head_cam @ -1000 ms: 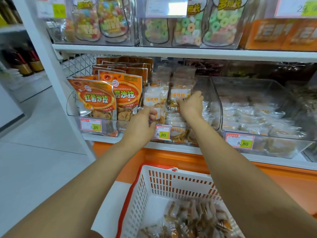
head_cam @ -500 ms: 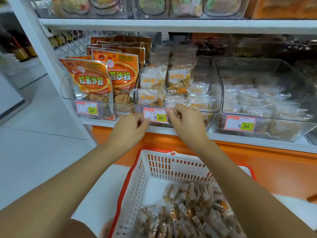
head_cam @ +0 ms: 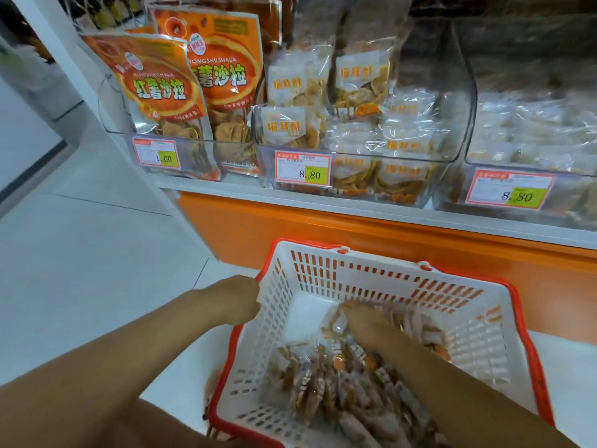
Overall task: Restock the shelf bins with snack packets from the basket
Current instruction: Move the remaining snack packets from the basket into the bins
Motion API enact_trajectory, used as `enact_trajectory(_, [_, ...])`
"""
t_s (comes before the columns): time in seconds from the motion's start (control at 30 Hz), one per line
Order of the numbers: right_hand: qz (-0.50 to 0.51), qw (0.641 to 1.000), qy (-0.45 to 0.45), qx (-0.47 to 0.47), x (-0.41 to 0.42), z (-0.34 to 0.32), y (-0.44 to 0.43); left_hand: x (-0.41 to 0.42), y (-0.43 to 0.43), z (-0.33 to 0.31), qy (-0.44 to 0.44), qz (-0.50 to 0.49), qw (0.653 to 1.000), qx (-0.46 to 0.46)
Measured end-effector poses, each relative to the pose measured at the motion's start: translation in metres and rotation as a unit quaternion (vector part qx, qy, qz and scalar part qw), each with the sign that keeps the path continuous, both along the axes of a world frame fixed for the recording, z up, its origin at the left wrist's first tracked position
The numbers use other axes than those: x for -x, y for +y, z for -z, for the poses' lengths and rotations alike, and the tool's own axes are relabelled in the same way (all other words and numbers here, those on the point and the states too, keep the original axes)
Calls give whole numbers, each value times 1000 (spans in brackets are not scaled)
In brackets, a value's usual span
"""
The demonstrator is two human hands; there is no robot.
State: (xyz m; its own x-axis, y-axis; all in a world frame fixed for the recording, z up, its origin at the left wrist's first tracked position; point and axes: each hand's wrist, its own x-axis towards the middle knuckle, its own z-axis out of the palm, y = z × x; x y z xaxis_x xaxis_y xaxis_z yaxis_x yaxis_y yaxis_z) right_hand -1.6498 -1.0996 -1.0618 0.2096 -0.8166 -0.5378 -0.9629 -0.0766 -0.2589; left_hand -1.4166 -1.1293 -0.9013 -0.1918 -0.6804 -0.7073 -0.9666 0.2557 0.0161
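A white basket with a red rim (head_cam: 400, 273) stands below the shelf, holding several clear snack packets (head_cam: 326, 386) of orange-brown chips. My left hand (head_cam: 237, 299) grips the basket's left rim. My right hand (head_cam: 368, 324) reaches inside the basket, with its fingers stretched onto the top packets; blur hides whether any packet is pinched. On the shelf above, the middle clear bin (head_cam: 452, 156) holds the same kind of packets, some upright at the back and some lying flat.
A left bin (head_cam: 122, 134) holds upright orange bags. A right bin (head_cam: 529, 169) holds clear packets. Price tags are stuck on the bin fronts. An orange panel (head_cam: 355, 227) runs under the shelf edge. White floor tiles (head_cam: 80, 253) lie to the left.
Both hands came down from the middle bin's front. The left now holds the basket rim and the right is down among the packets. The view tilted down.
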Motion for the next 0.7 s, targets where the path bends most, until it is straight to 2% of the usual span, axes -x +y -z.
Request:
enact_trajectory(0.17, [-68, 997, 37, -15, -2, 36, -4, 11, -4, 3, -12, 13, 1000, -10])
enact_trajectory(0.27, [-121, 990, 69, 7, -4, 50, -9, 14, -7, 1, -32, 22, 999, -14])
enact_trajectory(0.43, [-161, 984, 70, 29, -7, 68, -16, 16, -12, 3, -39, 32, 999, -17])
enact_trajectory(0.57, [-125, 991, 40, -6, -10, 59, -14, 17, -15, 3, -36, 28, 999, -21])
enact_trajectory(0.7, [11, 994, -93, -48, -11, 39, -11, 14, -13, 0, -24, 13, 999, -23])
